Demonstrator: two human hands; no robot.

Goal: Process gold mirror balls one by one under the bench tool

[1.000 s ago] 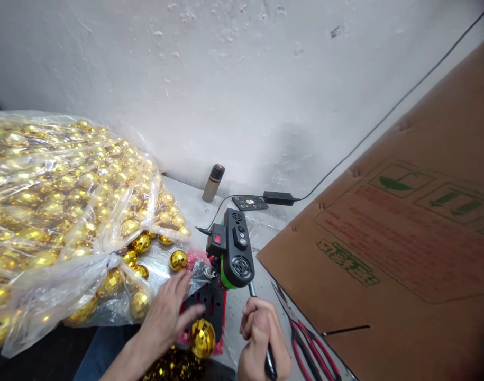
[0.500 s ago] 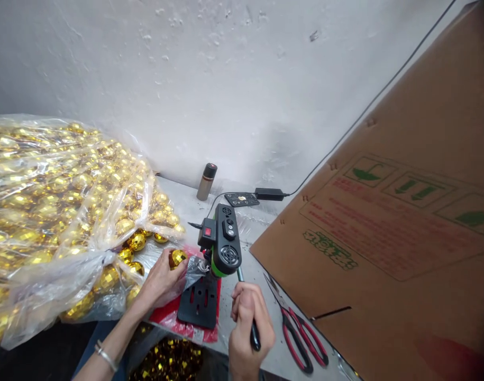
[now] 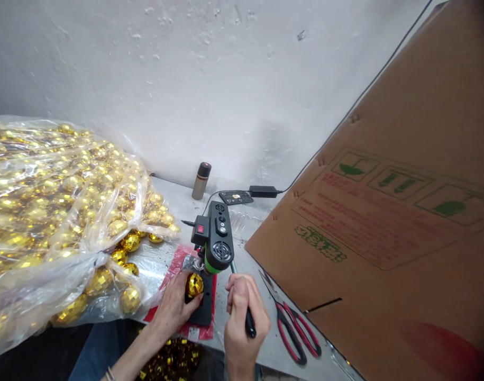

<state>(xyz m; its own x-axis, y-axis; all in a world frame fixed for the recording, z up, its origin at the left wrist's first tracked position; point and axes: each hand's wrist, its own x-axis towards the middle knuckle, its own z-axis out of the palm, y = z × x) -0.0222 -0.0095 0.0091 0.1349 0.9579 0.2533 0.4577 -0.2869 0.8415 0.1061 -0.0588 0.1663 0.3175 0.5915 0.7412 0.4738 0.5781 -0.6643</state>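
My left hand (image 3: pixel 174 307) is closed round a gold faceted ball (image 3: pixel 194 286), holding it over the black base plate (image 3: pixel 202 316) of a small machine. Above that plate stands the machine's black head (image 3: pixel 220 235), which has a red switch on its left side. My right hand (image 3: pixel 246 323) grips the black-ended metal lever (image 3: pixel 250 324) on the machine's right, fingers wrapped round it. Beneath the base lies a red plastic packet (image 3: pixel 178 259). The spot where the ball faces the machine head is partly hidden by my fingers.
A clear bag (image 3: pixel 67 211) full of gold balls fills the left. A large cardboard box (image 3: pixel 384 238) leans on the right, beside red-handled scissors (image 3: pixel 291 325). Behind the machine are a bottle (image 3: pixel 201 181), a dark phone-like item (image 3: pixel 236 197) and a power adapter (image 3: pixel 263 191). More gold balls (image 3: pixel 170 360) lie below the table edge.
My left hand has moved right and down with the ball, from left of the machine to over its base plate. My right hand stays on the lever. The view has shifted slightly.
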